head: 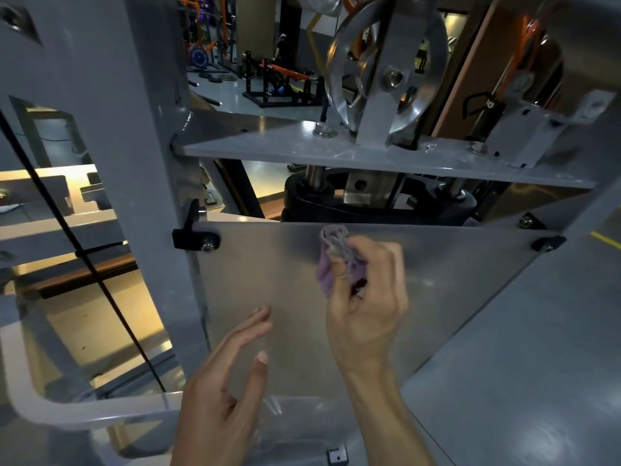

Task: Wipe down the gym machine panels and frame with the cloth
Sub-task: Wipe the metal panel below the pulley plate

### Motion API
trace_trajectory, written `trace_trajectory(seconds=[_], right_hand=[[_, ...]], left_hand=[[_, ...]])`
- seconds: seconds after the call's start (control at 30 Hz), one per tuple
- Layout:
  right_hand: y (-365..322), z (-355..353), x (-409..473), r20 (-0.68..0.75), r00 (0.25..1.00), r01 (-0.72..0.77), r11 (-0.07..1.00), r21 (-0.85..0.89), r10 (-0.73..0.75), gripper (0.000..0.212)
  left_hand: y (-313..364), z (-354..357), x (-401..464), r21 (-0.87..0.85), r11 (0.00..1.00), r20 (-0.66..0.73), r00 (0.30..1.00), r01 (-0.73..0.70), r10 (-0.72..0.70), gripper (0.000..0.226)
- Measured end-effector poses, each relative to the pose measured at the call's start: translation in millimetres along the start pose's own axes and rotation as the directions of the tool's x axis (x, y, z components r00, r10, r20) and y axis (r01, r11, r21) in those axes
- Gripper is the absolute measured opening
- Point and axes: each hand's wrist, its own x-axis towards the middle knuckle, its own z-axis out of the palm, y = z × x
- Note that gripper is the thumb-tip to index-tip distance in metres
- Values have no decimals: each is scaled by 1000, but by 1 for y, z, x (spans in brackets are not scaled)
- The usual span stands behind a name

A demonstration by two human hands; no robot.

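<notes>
Your right hand (366, 294) has the cloth (332, 260) bunched up, fingers curled round it, pinching it against the panel (437, 297) near the panel's top edge, roughly mid-width. The cloth pokes out above and to the left of the knuckles, so the wiping face leads upward. Your left hand (228, 375) is spread, fingers straight and relaxed, holding nothing; it hovers lower down and to the left, close to the panel, can't tell if it touches.

Key relation: nearly all the unwiped-looking panel lies below and to both sides of the grip; the panel runs wide left to right, between the black bolt bracket (196, 237) on the left and the small bolt (547, 245) on the right. Judgement: the right hand is the one placed to sweep sideways along that long axis. The grey frame post (151, 163) stands just left, nearer your left hand.
</notes>
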Motion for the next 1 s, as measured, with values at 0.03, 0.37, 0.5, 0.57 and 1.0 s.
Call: trace_trajectory(seconds=[0.03,0.37,0.5,0.57,1.0], right_hand=[[1,1,0,6,1000,21,1000,14,-21,17],[10,-10,0,-100,984,-152,988,-23,149,9],[-28,23,-17,33,999,-38,999,-8,38,12],[-31,23,-16,55,998,-6,1000,-10,6,14],[-51,35,-29,143,987,-72,996,-51,78,19]], left_hand=[[0,-2,0,9,1000,2,1000,-5,5,25],[-10,-23,-1,0,1000,-60,998,-2,2,27],[-12,-34,-1,3,1000,-75,997,-14,14,28],[-12,-39,0,11,1000,-74,997,-29,30,32],[-25,-62,1,75,981,184,969,-181,165,55]])
